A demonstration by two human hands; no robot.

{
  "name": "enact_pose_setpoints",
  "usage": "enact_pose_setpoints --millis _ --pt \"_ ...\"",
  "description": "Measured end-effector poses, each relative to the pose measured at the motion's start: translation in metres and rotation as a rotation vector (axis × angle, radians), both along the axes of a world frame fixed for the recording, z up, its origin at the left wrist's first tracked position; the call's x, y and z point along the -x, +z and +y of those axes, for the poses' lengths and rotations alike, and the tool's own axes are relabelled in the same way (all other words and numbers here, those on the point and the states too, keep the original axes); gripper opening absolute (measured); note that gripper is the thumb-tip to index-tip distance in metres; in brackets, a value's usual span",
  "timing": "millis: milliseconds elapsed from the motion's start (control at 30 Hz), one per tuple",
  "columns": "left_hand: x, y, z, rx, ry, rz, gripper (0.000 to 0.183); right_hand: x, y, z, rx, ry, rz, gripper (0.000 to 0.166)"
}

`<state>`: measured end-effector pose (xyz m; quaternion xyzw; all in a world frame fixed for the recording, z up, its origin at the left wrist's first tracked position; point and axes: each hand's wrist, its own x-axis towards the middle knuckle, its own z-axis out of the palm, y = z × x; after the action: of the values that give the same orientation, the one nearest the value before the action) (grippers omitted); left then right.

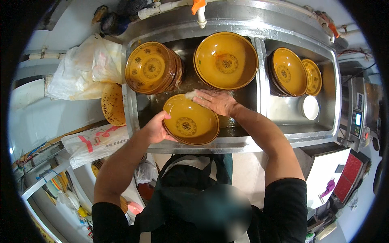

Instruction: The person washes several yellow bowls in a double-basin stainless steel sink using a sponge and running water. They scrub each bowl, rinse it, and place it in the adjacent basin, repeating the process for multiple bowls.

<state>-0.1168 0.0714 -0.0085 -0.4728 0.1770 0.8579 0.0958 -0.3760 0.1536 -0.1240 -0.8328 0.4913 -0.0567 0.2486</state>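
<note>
A yellow-brown glazed bowl [197, 117] with a dark printed medallion is tilted over the front of the left sink basin. My left hand [158, 127] grips its left rim, with the thumb inside. On the far rim, my right hand [217, 102] presses a pale cloth or sponge [191, 95], mostly hidden under the fingers. Behind the left hand stands a tilted stack of smaller bowls [148, 67]. A larger bowl [226, 60] with reddish residue and a green speck inside sits beyond the right hand, over at least one other.
In the right basin [282, 117] are a stack of bowls [289, 71], a smaller dish [312, 77] and a white cup or bowl [310, 107]. An orange-handled tap [200, 13] overhangs the left basin. Plastic bags [88, 68] and a speckled yellow vessel [113, 104] crowd the left rim.
</note>
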Motion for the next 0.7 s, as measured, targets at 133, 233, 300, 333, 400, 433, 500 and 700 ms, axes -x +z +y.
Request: enact_pose_setpoints --millis 133,233,300,333,400,433,500,700 --pt "-0.009 0.005 0.007 0.044 0.117 0.003 0.056 -0.002 -0.036 0.011 -0.381 -0.068 0.403 0.043" --pt "-0.015 0.005 0.003 0.1 0.133 0.02 0.054 0.003 -0.101 0.039 -0.568 -0.143 0.528 0.035" --pt "-0.012 0.007 0.002 0.152 0.099 0.01 0.054 0.0 -0.119 0.056 -0.613 -0.403 0.371 0.032" --pt "-0.012 0.006 0.002 0.187 0.081 -0.028 0.053 -0.002 -0.118 0.057 -0.663 -0.619 0.125 0.031" --pt "-0.013 0.001 0.002 0.237 0.076 -0.08 0.052 -0.015 -0.099 0.045 -0.821 -1.22 -1.048 0.028" --pt "-0.012 -0.003 0.001 0.257 0.071 -0.1 0.052 -0.026 -0.068 0.038 -0.8 -1.25 -1.322 0.027" --pt "-0.009 -0.012 0.001 0.23 0.036 -0.133 0.051 -0.044 -0.014 0.027 -0.592 -0.924 -1.209 0.026" --pt "0.021 -0.008 0.013 0.165 0.002 -0.151 0.052 -0.106 0.039 -0.018 -0.216 -0.454 -0.926 0.023"
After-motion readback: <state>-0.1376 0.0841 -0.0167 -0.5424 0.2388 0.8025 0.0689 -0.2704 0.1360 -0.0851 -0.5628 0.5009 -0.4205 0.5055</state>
